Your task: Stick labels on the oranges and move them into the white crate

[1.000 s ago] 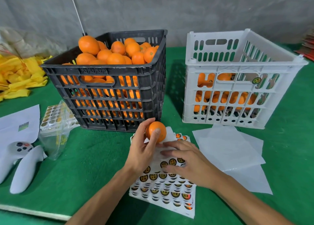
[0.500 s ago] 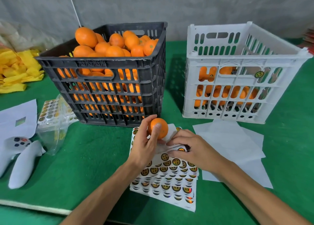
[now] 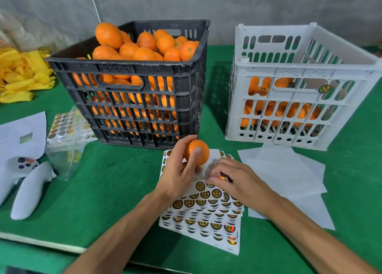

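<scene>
The orange [image 3: 196, 152] I am working on sits just below the middle of the frame, gripped in my left hand [image 3: 179, 171]: my thumb lies across its front and my other fingers curl up behind it, holding it just above the top edge of the label sheets [image 3: 201, 209]. My left forearm runs up from the bottom left of the frame, wrist bent slightly so the fruit faces me.

My right hand [image 3: 235, 180] is just to the right of the orange, palm down over the sheets, its forearm coming in from the lower right corner. The fingers are curled inward and the tips pinch at a round shiny label [image 3: 222, 178] on the top sheet; whether the label is fully lifted off I cannot tell.

The sheets fan out in a stack toward the bottom centre, rows of round gold-and-black stickers showing. Blank white backing papers [image 3: 285, 170] lie to their right on the green table [image 3: 103, 191].

Above the orange, in the upper centre, stands the black crate [image 3: 134, 67], heaped with oranges. In the upper right stands the white crate [image 3: 299, 71], with oranges showing through the slots of its lower half and a sticker on its front wall.

At the left edge lie a white game controller [image 3: 22, 178], a clear plastic bag [image 3: 66, 149] over more sticker sheets, a white paper, and yellow foam nets [image 3: 22, 75] in the upper left.
</scene>
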`<act>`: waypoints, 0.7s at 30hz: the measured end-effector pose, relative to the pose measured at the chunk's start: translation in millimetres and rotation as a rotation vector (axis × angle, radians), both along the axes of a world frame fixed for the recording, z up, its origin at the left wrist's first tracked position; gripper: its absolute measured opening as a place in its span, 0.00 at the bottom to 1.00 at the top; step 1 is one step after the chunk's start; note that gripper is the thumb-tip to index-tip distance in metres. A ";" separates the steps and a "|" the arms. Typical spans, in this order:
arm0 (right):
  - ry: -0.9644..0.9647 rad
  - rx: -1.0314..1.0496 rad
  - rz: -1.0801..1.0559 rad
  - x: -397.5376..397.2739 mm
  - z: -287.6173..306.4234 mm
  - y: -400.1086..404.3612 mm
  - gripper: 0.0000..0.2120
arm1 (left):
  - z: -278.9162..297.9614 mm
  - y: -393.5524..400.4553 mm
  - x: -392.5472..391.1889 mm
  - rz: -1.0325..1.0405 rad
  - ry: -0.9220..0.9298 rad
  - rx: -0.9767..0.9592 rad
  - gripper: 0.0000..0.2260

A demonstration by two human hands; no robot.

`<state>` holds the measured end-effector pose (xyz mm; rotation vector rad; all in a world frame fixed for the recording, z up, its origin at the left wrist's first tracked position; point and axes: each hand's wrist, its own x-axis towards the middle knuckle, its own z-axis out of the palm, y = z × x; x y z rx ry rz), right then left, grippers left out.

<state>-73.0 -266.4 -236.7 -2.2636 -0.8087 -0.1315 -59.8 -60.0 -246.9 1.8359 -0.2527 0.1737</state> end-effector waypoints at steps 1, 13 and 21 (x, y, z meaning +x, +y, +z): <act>0.024 0.034 -0.007 -0.4 0.8 1.9 0.03 | -0.9 0.8 0.4 -0.005 -0.024 0.046 0.22; 0.428 0.042 0.062 -2.8 7.0 -23.1 0.15 | -6.2 5.7 2.9 0.002 0.030 0.030 0.21; 0.581 0.285 0.055 -14.4 25.0 -20.7 0.12 | -9.4 6.3 4.9 -0.005 0.026 0.056 0.24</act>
